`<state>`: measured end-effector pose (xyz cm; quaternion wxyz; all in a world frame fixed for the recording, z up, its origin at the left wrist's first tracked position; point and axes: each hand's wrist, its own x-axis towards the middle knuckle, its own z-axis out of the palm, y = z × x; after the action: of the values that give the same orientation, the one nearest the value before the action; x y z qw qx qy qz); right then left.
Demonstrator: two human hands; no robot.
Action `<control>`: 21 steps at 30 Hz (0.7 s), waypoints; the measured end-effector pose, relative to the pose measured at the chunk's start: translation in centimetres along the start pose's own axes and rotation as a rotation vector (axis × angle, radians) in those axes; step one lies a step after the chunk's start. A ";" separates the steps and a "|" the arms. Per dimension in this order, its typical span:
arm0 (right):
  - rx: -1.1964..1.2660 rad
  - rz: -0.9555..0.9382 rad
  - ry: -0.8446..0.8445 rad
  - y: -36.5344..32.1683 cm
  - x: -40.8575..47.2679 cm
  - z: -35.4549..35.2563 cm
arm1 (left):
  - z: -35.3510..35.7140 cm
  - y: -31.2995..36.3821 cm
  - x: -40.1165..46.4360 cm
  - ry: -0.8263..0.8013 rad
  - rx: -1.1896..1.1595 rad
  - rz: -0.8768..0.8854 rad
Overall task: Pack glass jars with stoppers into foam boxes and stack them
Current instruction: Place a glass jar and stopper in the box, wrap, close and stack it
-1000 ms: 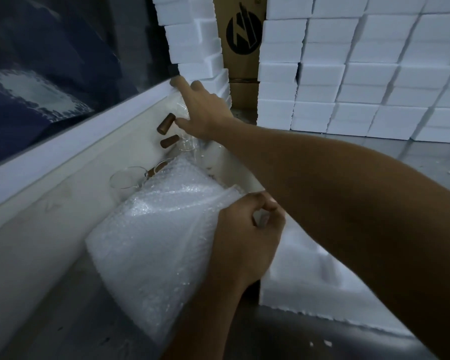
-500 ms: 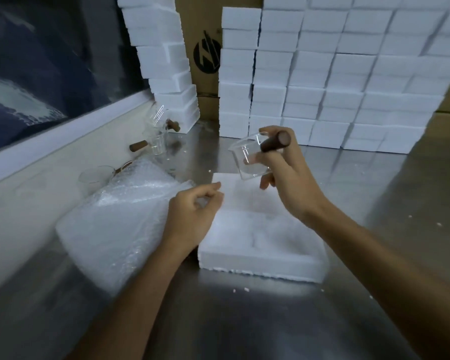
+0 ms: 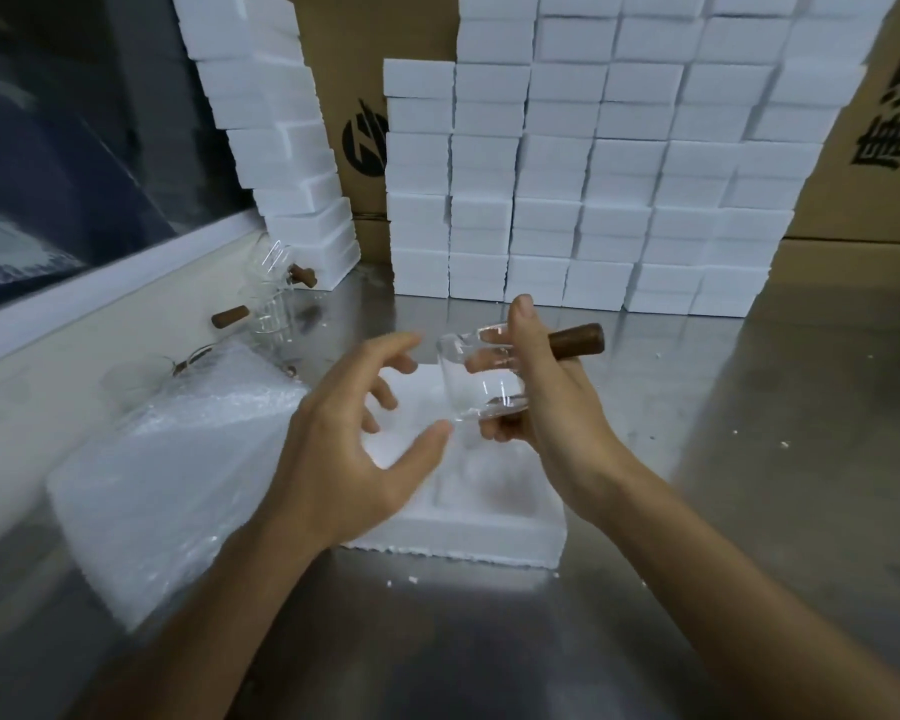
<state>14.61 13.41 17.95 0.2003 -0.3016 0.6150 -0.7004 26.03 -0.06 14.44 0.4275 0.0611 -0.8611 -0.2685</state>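
Clear glass jar, brown stopper, white foam box.

Both forearms come up from the lower edge of the frame toward its centre. The left hand is open — fingers spread and lightly bent, thumb stretched to the right, palm turned toward the other hand, holding nothing. The right hand, just right of centre, is curled round a jar — thumb pointing up, fingers wrapped beneath.
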 end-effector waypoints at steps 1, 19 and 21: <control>0.028 0.005 0.002 0.0 -0.1 0.2 | 0.4 0.6 -0.1 -0.033 -0.002 0.003; -0.977 -0.547 -0.237 -1.0 0.2 -2.6 | -0.4 -0.2 0.7 0.043 -0.078 -0.095; -1.042 -0.561 -0.178 -0.9 0.1 -2.1 | -0.2 -0.1 0.7 0.015 -0.066 -0.087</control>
<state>13.25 15.04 18.76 -0.1159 -0.5685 0.7553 -0.3049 25.74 -0.46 14.96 0.4235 0.0862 -0.8451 -0.3148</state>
